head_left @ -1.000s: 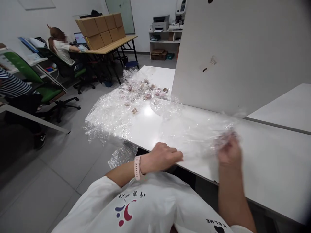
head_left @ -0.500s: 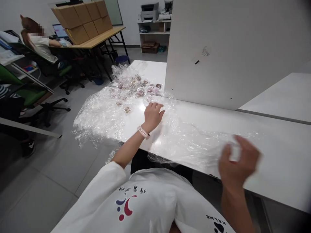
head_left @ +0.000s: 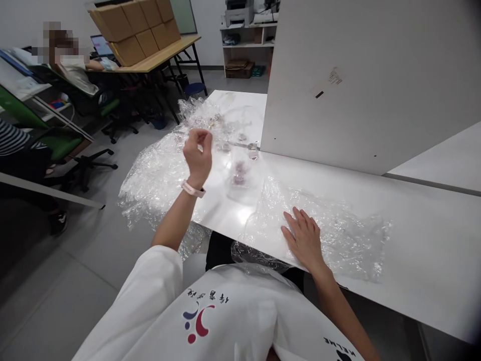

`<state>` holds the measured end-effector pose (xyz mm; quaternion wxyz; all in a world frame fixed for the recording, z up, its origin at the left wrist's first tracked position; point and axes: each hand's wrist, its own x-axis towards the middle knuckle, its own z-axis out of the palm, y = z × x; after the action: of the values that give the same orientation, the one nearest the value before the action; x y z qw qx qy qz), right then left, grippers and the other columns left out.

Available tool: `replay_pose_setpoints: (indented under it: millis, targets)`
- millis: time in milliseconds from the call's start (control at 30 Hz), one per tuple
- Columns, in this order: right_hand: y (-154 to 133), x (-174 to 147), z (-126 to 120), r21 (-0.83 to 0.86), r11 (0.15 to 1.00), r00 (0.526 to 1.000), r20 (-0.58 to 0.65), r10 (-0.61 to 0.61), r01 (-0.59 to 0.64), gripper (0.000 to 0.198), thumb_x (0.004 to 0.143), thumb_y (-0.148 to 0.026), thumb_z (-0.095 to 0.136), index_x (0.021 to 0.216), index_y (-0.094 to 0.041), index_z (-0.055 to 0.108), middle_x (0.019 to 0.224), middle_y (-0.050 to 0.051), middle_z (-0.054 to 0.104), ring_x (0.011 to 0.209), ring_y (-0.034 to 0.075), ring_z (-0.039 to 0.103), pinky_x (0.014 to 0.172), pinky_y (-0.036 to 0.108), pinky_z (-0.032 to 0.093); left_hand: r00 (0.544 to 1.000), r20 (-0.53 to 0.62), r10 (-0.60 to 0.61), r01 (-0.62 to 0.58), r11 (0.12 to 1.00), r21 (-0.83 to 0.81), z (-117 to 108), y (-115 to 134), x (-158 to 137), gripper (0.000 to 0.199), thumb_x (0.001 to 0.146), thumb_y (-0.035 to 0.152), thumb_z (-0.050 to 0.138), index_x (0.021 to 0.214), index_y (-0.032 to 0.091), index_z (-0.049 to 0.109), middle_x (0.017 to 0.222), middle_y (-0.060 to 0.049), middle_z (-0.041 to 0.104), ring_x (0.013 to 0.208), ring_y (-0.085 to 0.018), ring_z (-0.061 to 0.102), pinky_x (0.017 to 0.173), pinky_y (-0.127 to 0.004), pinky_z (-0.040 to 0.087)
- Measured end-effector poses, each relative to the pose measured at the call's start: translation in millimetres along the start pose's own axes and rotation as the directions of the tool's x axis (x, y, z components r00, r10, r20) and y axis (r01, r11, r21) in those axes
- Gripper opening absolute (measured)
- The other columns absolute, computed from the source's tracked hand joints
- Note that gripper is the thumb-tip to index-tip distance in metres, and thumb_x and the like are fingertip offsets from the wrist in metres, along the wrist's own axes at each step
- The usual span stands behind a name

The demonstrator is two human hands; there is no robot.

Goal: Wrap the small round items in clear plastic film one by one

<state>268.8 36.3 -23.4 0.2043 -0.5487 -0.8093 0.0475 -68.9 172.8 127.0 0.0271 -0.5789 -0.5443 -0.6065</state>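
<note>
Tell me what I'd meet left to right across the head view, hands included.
Dark-and-pale striped shirt, stacked brown cardboard boxes, bare left hand, clear plastic packet with pinkish contents, bare right hand.

Plastic sheet (head_left: pixel 349 240) on table (head_left: pixel 432 250); film pile (head_left: pixel 154 175) left, panel (head_left: pixel 330 120) behind.

Bright glare on white tabletop (head_left: pixel 432 240), dark right corners.

At four o'clock the right hand (head_left: pixel 303 239) lies on clear plastic film (head_left: pixel 355 240). At ten the left hand (head_left: pixel 198 156) hangs curled.
</note>
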Motion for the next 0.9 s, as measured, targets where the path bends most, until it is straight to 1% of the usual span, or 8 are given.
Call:
replay_pose_setpoints:
  millis: [200,400,500,567,667,733,800,900]
  targets:
    - [-2.1,1.6,-1.8,-0.002,1.0,1.0,0.028,0.014,-0.014,0.047,0.1,-0.042,0.036,0.144,-0.03,0.047,0.155,0.008,0.039,0.145,0.031,0.032,0.113,0.058,0.031,0.984,0.029,-0.178,0.181,0.972,-0.148,-39.5,1.8,-0.9,0.029,0.091,0.05,0.062,0.089,0.022,0.057,0.07,0.003,0.053,0.056,-0.008,0.05,0.049,-0.023,0.042]
    - [-2.6,-0.2,-0.7,-0.019,0.999,0.998,0.057,0.032,-0.031,0.047,0.101,-0.042,0.035,0.143,-0.026,0.049,0.156,0.009,0.038,0.145,0.03,0.031,0.114,0.057,0.03,0.944,0.065,-0.325,0.293,0.91,0.293,-93.1,-78.2,97.5,0.035,0.087,0.044,0.07,0.08,0.011,0.059,0.063,0.006,0.048,0.06,-0.004,0.045,0.067,-0.029,0.051]
    - [0.1,-0.4,-9.7,-0.008,1.0,0.998,0.065,0.008,-0.008,0.047,0.101,-0.044,0.036,0.139,-0.024,0.053,0.153,0.011,0.042,0.142,0.033,0.036,0.111,0.058,0.033,0.98,-0.184,-0.076,0.155,0.869,0.47,-132.2,-84.2,119.6,0.039,0.068,0.045,0.088,0.08,0.019,0.061,0.078,-0.001,0.058,0.088,-0.021,0.055,0.081,-0.044,0.05]
    - [-0.8,9.5,-25.1,0.04,0.998,0.996,0.077,-0.054,0.051,0.045,0.1,-0.046,0.038,0.133,-0.024,0.058,0.145,0.012,0.052,0.135,0.033,0.045,0.105,0.056,0.04,0.938,-0.297,0.18,-0.003,0.859,0.512,-140.5,-62.4,105.0,0.031,0.076,0.046,0.081,0.09,0.026,0.063,0.096,-0.004,0.062,0.105,-0.027,0.053,0.087,-0.049,0.044]
    - [-11.0,55.5,-51.0,0.16,0.976,0.988,0.016,-0.154,0.149,0.04,0.099,-0.044,0.04,0.125,-0.023,0.063,0.132,0.01,0.061,0.123,0.029,0.054,0.101,0.049,0.044,0.958,-0.103,0.266,-0.208,0.898,0.388,-106.6,-20.1,45.0,0.023,0.103,0.038,0.045,0.104,0.023,0.063,0.103,-0.006,0.062,0.101,-0.018,0.056,0.085,-0.048,0.041]
    - [-22.1,108.3,-55.4,0.239,0.949,0.978,-0.015,-0.207,0.204,0.037,0.1,-0.039,0.038,0.121,-0.023,0.064,0.128,0.009,0.063,0.119,0.027,0.055,0.1,0.047,0.044,0.95,0.283,0.133,-0.191,0.963,0.188,-60.3,-2.6,-7.4,0.033,0.106,0.038,0.032,0.109,0.021,0.061,0.101,-0.007,0.064,0.092,-0.016,0.059,0.076,-0.042,0.047]
    - [-33.4,168.9,-42.3,0.289,0.934,0.972,0.038,-0.231,0.211,0.039,0.101,-0.033,0.033,0.117,-0.022,0.066,0.122,0.01,0.065,0.114,0.027,0.056,0.096,0.046,0.045,0.852,0.52,0.06,-0.177,0.968,0.178,-11.8,1.7,-57.0,0.024,0.098,0.041,0.052,0.105,0.023,0.065,0.105,-0.008,0.068,0.098,-0.023,0.062,0.077,-0.045,0.052]
    - [-46.3,243.4,-0.7,0.24,0.97,0.985,0.152,-0.084,0.046,0.041,0.098,-0.028,0.037,0.129,-0.015,0.061,0.132,0.015,0.058,0.122,0.031,0.048,0.101,0.048,0.04,0.608,0.762,-0.223,-0.134,0.917,0.375,38.4,-8.3,-108.9,0.038,0.085,0.036,0.071,0.119,0.022,0.062,0.14,-0.014,0.053,0.134,-0.039,0.043,0.099,-0.061,0.044]
